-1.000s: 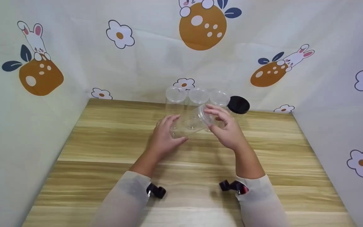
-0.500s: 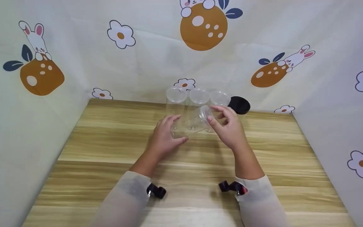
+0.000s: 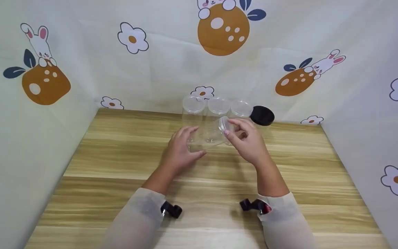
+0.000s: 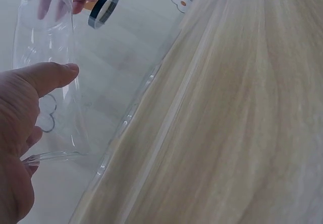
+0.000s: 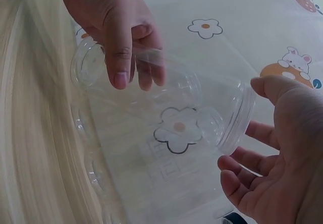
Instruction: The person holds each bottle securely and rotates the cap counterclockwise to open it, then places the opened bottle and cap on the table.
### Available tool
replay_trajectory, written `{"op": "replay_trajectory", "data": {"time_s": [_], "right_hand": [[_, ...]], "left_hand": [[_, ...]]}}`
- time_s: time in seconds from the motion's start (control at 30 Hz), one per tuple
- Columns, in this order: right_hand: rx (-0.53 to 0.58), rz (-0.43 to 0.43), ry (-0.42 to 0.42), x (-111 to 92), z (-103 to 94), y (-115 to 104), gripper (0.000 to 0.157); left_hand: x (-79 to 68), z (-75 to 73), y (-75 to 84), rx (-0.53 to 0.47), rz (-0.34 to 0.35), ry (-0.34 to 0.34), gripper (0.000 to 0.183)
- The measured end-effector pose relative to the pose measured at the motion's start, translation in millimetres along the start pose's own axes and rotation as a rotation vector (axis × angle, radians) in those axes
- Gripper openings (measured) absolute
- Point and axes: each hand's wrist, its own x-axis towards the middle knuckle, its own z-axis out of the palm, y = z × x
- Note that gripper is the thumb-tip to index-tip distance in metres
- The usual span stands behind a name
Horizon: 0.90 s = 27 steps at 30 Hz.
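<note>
A clear plastic jar lies tilted between both hands in the head view, its clear screw lid up and to the right. My left hand grips the jar's lower body, thumb on the near side and fingers behind. At the other end, my right hand pinches the lid's rim between thumb and fingers. In the right wrist view the jar spans the gap between the hands, and its lid sits on the mouth. The jar looks empty in the left wrist view.
Behind the hands, three clear-lidded jars stand in a row: left, middle and right. Beside them is a jar with a black lid. The wood-grain table meets a printed cloth backdrop.
The right hand's fingers have drawn back and taken a new hold along the lid's rim, with the thumb shifted slightly. The left hand and the jar stay almost still.
</note>
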Motion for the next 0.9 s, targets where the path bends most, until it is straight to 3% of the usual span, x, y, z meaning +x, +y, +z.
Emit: {"op": "replay_trajectory", "data": {"time_s": [0.23, 0.4, 0.53, 0.67, 0.9], "right_hand": [[0.166, -0.061, -0.073, -2.1, -2.5, -1.4, 0.044], [0.199, -0.074, -0.081, -2.4, -2.3, -1.6, 0.045], [0.190, -0.067, -0.062, -2.2, -3.7, -3.3, 0.044], [0.161, -0.039, 0.013, -1.2, -5.3, -5.3, 0.044], [-0.015, 0.063, 0.087, 1.1, -3.1, -4.3, 0.041]], "left_hand": [[-0.5, -1.0, -0.3, -0.001, -0.006, -0.006, 0.091], [-0.5, -0.6, -0.4, -0.002, -0.011, -0.005, 0.091], [-0.4, -0.7, -0.2, -0.010, -0.011, -0.004, 0.091], [0.4, -0.2, -0.7, -0.022, 0.005, -0.005, 0.089], [-0.3, 0.9, -0.4, -0.037, 0.010, -0.005, 0.089]]}}
